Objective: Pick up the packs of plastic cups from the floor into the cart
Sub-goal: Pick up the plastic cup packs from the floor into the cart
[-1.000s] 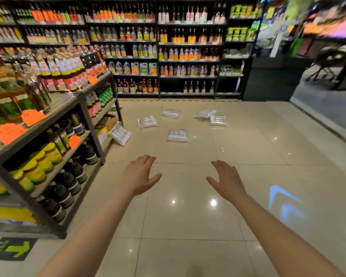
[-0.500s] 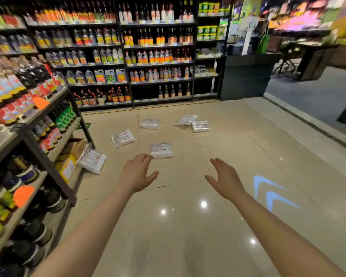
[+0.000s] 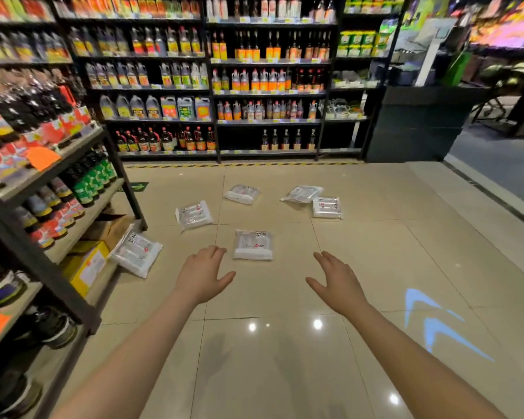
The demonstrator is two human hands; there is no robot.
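Note:
Several clear packs of plastic cups lie scattered on the beige tiled floor. The nearest pack lies just beyond my hands, between them. One pack leans at the foot of the left shelf, another lies behind it, and more lie farther back. My left hand and my right hand are stretched forward above the floor, fingers straight, holding nothing. No cart is in view.
A dark shelf rack full of bottles runs along the left, with a yellow box on its low shelf. A wall of bottle shelves closes the back. A dark counter stands at the right. A blue arrow light shines on the floor.
The view has moved closer to the packs, which now lie nearer my hands. The left shelf has slid past. Both hands stay extended with fingers straight.

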